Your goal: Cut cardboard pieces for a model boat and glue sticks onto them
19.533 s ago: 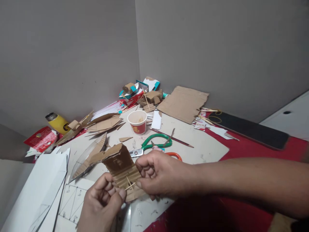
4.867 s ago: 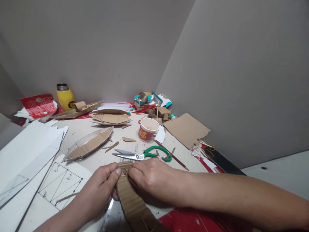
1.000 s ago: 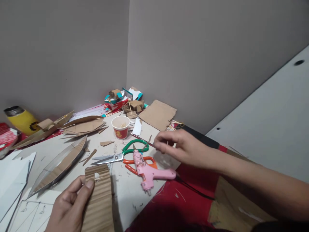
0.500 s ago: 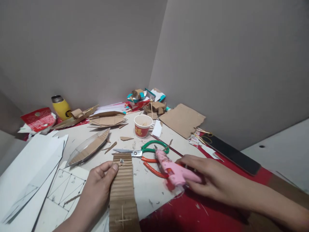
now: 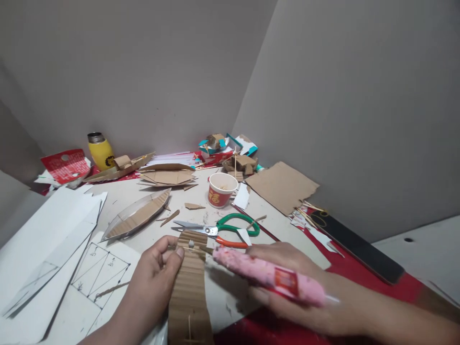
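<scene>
My left hand (image 5: 163,263) pinches the left edge of a corrugated cardboard strip (image 5: 190,292), thumb on top. Near the strip's far end lie a thin wooden stick and a small whitish blob; a cross of thin sticks lies near its close end. My right hand (image 5: 294,282) is wrapped round a pink glue gun (image 5: 251,266), slightly blurred. Its nozzle points left, close to the strip's right edge by the thin stick; whether it touches I cannot tell. Scissors (image 5: 212,231) with green and orange handles lie just beyond the strip.
A paper cup (image 5: 223,190) with small sticks stands behind the scissors. Boat-shaped cardboard pieces (image 5: 140,215) and a yellow bottle (image 5: 100,152) are at the left. Drawn paper sheets (image 5: 104,268) lie front left. A cardboard sheet (image 5: 282,187) and a black phone (image 5: 359,247) are at the right.
My right hand has lifted the glue gun from beside the scissors and turned its nozzle left toward the strip. My left hand keeps hold of the strip. The view has shifted slightly.
</scene>
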`<state>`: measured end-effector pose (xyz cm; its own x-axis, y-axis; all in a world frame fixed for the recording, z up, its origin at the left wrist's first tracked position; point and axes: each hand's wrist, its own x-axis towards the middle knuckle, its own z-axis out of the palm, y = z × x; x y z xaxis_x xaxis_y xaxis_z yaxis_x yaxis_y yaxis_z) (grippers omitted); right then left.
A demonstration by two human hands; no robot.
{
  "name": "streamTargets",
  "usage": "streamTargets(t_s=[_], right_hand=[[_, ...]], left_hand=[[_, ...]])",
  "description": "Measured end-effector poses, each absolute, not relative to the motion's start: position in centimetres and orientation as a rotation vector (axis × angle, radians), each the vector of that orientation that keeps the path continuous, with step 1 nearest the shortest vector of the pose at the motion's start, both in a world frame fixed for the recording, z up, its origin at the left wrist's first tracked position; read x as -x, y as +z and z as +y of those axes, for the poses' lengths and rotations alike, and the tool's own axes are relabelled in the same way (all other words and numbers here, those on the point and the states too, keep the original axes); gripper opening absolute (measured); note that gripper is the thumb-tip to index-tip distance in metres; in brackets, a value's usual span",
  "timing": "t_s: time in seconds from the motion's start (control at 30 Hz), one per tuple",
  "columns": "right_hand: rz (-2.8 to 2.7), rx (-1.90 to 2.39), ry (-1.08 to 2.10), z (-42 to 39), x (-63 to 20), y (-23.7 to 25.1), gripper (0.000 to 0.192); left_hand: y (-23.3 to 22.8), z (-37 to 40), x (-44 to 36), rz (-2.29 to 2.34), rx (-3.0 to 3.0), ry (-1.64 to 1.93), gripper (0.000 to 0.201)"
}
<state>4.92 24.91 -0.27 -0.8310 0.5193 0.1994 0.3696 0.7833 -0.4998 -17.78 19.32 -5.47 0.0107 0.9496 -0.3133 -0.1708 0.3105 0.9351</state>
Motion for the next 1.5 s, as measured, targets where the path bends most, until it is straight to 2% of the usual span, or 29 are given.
streamTargets(t_s=[0.1,0.83,1.17,1.3,1.5], right_hand=[[-2.654,0.575,0.740,24.9,-3.6,-1.1,0.016],[-2.655,0.543,0.580,25.6,-3.5,-4.2,0.015],[-2.775,0.571,0.393,25.4,-3.6,-3.7,0.022],[-2.809,0.575,0.453,25.4,-3.7,-3.6,0.024],[-2.781,0.622,0.466,25.4,-3.7,-3.9,0.017]], left_hand=[[-5.6,19.3,17.7,1.234,-0.780,1.059,0.028],[-5.9,18.7,17.7,1.211,-0.831,1.015,0.023],[-5.6,18.8,17.7,1.214,-0.888,0.980,0.023],[-5.7,18.7,17.7,1.198,-0.883,0.991,0.023],[-6.1,18.5,17.8,1.169,-0.886,1.014,0.022]])
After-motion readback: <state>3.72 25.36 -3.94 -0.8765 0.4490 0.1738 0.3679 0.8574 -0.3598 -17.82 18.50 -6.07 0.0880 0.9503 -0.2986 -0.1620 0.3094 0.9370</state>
